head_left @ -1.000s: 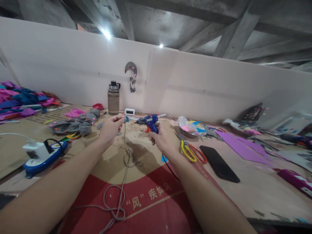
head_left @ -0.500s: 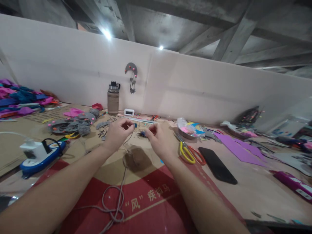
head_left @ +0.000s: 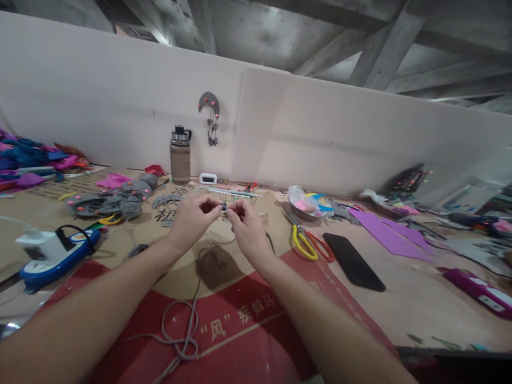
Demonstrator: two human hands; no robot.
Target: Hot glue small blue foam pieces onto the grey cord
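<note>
My left hand (head_left: 194, 220) and my right hand (head_left: 247, 230) meet above the cardboard-covered table (head_left: 400, 309). Both pinch a small dark piece (head_left: 224, 206) between their fingertips. A grey cord (head_left: 188, 325) hangs from that spot and trails toward me, looping over the red printed cardboard (head_left: 240, 330). A black cable (head_left: 271, 242) runs along the table just right of my right hand; the glue gun it belongs to is hidden.
Yellow and red scissors (head_left: 308, 244) and a black phone (head_left: 353, 262) lie to the right. A water bottle (head_left: 180, 155) and a small clock (head_left: 208, 178) stand by the back wall. Grey felt pieces (head_left: 116, 200), a blue power strip (head_left: 56, 253) and purple sheets (head_left: 384, 232) lie about.
My right hand has put down the blue glue gun and come in to my left hand. Both now pinch the small piece together. The view has shifted slightly.
</note>
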